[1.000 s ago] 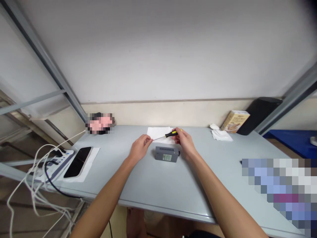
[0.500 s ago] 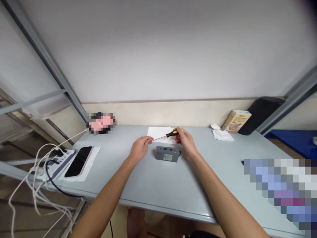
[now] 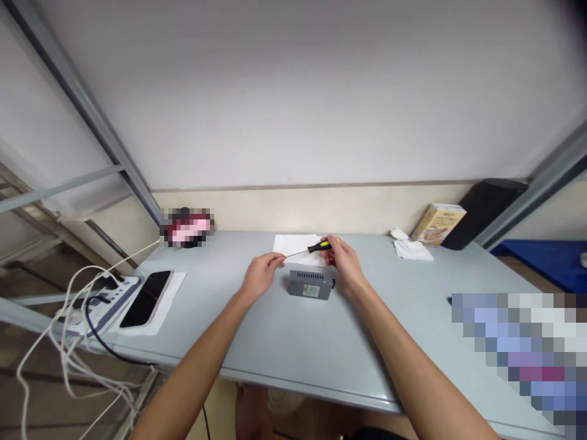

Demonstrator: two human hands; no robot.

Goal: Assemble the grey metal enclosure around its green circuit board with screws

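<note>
A small grey metal box (image 3: 310, 284) with vent slots lies on the grey table (image 3: 293, 342). My right hand (image 3: 345, 264) is closed round the black-and-yellow handle of a screwdriver (image 3: 310, 249), held level above the box, tip pointing left. My left hand (image 3: 261, 273) sits just left of the box, fingers pinched at the screwdriver's tip; what they hold there is too small to make out. A white sheet of paper (image 3: 296, 247) lies behind the box.
A black phone (image 3: 145, 297) on white paper and a power strip (image 3: 103, 302) with trailing cables sit at the left edge. Crumpled tissue (image 3: 409, 247), a small carton (image 3: 438, 225) and a black cylinder (image 3: 481, 211) stand at the back right.
My left hand has shifted slightly right, closing in on the screwdriver's tip. The right hand and box stay almost still.
</note>
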